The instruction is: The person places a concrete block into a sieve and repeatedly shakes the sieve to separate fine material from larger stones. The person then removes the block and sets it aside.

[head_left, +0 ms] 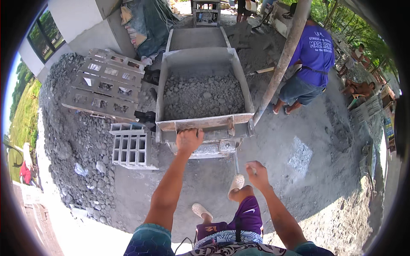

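In front of me stands a metal block-making machine with a box-shaped hopper (162,94) that holds grey gravelly concrete mix (205,96). My left hand (189,140) is closed around a dark bar handle at the hopper's front edge, left of its middle. My right hand (257,174) is lifted off to the right of the machine in a fist, touching nothing outside it; what is inside, if anything, is hidden. Below the machine, a thin metal rod (236,163) runs down toward my raised foot in a pale clog (236,182).
Grey hollow blocks (134,147) are stacked left of the machine, beside a wooden pallet (106,83) and a gravel heap (81,158). A slanting pole (282,64) rises at the right. Beyond it a person in a purple shirt (314,51) bends forward near a long-handled tool (265,70).
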Demonstrator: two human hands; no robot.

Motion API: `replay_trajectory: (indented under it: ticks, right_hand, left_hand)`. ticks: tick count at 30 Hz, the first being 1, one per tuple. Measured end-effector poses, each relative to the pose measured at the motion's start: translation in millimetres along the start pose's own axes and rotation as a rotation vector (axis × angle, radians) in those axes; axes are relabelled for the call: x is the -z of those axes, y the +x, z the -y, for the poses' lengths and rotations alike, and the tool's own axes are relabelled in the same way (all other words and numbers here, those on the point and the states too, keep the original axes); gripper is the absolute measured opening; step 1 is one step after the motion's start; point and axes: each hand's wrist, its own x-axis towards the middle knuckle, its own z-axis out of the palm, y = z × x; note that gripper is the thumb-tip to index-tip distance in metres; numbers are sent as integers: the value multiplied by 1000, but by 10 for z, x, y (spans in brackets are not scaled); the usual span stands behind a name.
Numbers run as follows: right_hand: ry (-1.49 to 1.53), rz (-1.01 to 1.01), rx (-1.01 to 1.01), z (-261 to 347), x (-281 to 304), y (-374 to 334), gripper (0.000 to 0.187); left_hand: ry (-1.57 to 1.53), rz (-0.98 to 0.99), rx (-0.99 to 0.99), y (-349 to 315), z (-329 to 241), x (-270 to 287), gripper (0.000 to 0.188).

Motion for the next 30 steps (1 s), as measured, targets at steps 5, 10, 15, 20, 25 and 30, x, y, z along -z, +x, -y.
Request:
replay_trajectory:
  ticks: [5,10,15,20,25,30]
  right_hand:
    - [-431,370,-839,-1398,1264,-2866,35]
    - [339,-597,-1511,-1236,1841,-6214,38]
    - [418,-583,-1850,-510,1379,-6788,34]
    - [473,-132,-1859,-445,692,-6463,31]
    - [307,-87,-1457,-980,802,-5451,28]
    - [458,-535,-939,-802,1625,-4010,40]
  left_hand:
    - [-16,22,12,69,-281,-74,47]
    - [-6,-22,-49,23,-4,-71,49]
    - [-13,-29,-67,49,-86,-55,50]
    - [31,-134,-75,-45,8,-99,46]
    - [73,-88,-117,-27,-1,-133,48]
    - [139,122,-2,-62,-43,-162,64]
